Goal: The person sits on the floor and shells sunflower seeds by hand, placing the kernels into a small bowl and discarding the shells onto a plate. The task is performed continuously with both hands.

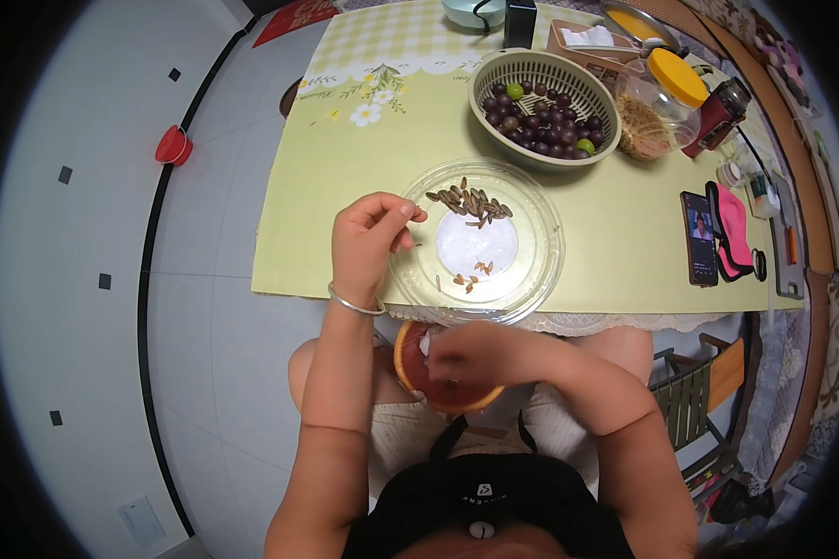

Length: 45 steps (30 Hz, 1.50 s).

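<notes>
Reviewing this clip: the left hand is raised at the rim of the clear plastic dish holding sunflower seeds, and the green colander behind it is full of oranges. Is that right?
Not quite. In the head view the green colander holds dark purple grapes with a couple of green ones, not oranges. The rest stands: the left hand is raised at the rim of the clear plastic dish holding sunflower seeds.

A green colander (494,79) of dark grapes (543,119) (two green ones among them) stands on the yellow-green tablecloth (345,186). Just right of the colander is a clear jar (657,112) with a yellow lid. Further right, near the table's edge, a phone (698,238) lies beside a pink pouch (734,230). Well left of the colander, a red cup (172,146) sits on the floor.
</notes>
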Each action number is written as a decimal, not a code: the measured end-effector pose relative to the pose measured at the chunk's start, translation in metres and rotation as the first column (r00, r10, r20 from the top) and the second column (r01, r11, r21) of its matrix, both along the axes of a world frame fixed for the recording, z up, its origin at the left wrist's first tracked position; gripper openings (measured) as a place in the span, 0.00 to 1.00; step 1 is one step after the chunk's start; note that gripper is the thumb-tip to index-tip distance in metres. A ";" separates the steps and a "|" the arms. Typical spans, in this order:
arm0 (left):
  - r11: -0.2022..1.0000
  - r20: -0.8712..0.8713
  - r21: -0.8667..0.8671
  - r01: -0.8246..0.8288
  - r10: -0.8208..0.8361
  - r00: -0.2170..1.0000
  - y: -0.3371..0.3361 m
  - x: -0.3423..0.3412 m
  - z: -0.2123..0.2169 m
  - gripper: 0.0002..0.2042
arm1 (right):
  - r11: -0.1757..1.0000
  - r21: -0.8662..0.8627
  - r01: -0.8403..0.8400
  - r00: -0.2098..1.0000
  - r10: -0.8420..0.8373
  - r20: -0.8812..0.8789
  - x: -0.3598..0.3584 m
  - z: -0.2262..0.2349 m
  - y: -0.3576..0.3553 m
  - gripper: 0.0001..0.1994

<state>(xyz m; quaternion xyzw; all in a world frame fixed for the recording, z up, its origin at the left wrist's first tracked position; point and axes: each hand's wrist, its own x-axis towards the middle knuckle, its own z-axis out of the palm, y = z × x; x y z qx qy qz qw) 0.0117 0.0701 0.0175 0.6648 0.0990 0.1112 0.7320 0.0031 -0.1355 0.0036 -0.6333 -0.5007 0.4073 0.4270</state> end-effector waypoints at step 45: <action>0.825 -0.053 0.550 0.134 -0.125 0.991 -0.028 -0.014 0.010 0.06 | 0.602 0.094 0.793 0.609 -0.782 -0.131 0.087 -0.016 0.003 0.03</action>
